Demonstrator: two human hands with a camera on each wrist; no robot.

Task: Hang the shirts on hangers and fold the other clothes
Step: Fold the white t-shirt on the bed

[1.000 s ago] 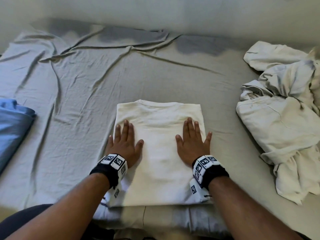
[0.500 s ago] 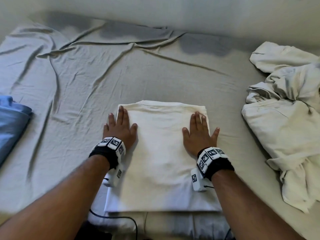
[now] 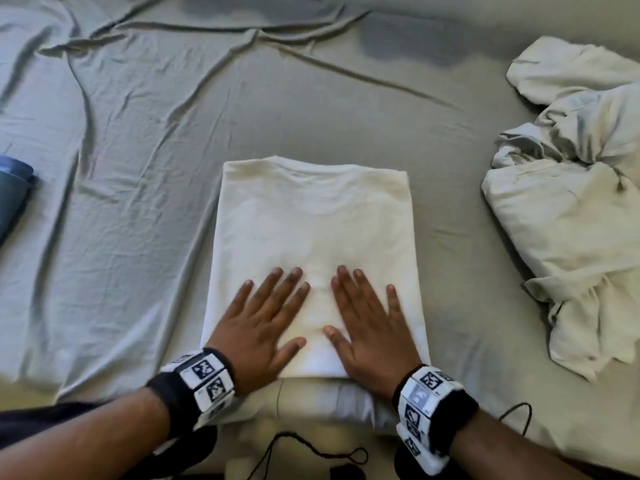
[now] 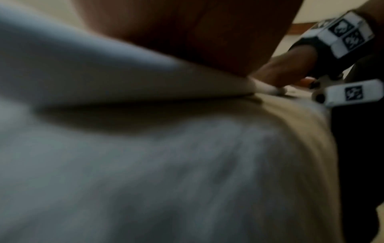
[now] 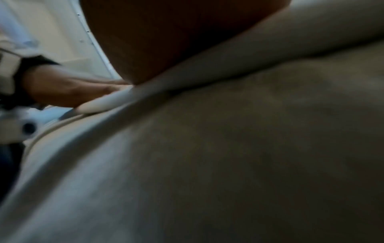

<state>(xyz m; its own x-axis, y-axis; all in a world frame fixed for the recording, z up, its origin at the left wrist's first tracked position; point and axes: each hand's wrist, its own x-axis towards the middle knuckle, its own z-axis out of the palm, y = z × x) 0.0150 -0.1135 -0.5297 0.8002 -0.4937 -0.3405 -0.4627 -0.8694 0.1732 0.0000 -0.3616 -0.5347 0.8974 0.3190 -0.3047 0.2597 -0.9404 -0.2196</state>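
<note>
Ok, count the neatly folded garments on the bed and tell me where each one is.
1 for certain: the folded white shirt at the middle, both hands flat on it. The white heap at the right is crumpled, not folded. The blue cloth at the left edge is mostly cut off; cannot tell.

Centre: folded white garment (image 3: 311, 244) on the bed (image 3: 145, 209); left hand (image 3: 258, 327) and right hand (image 3: 367, 327) lie flat on its near part, side by side.
Far: wrinkled sheet only, with raised creases (image 3: 194, 29) running across.
Left: bare sheet between the garment and a blue cloth (image 3: 12, 195) at the left edge.
Right: strip of sheet, then a heap of pale clothes (image 3: 575, 209).
Near: black cord (image 3: 311, 448) looped just below the bed's edge.
</note>
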